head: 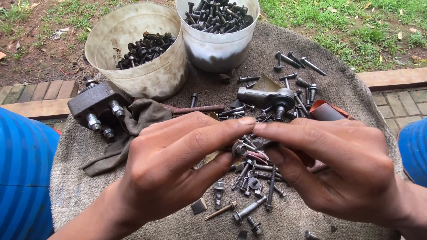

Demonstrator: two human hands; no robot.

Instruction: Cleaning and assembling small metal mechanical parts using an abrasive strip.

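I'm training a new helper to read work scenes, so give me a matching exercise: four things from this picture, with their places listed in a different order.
Things:
1. Tilted cream plastic bucket
2. Upright white plastic bucket
3. Grey metal block with bolts
4. Small bolt with washer

Places:
A. Between the left hand and right hand
B. Top centre, nearly full of dark bolts
C. Left edge of the cloth, beside a brown rag
D. Top left, bolts low inside

Pairs: 1-D, 2-B, 3-C, 4-A

Left hand point(178, 164): palm down, fingers extended rightward, thumb pinched beneath. Right hand point(342, 169): mirrored, fingers extended leftward. Index fingertips meet at centre. Both forearms enter from the lower corners.
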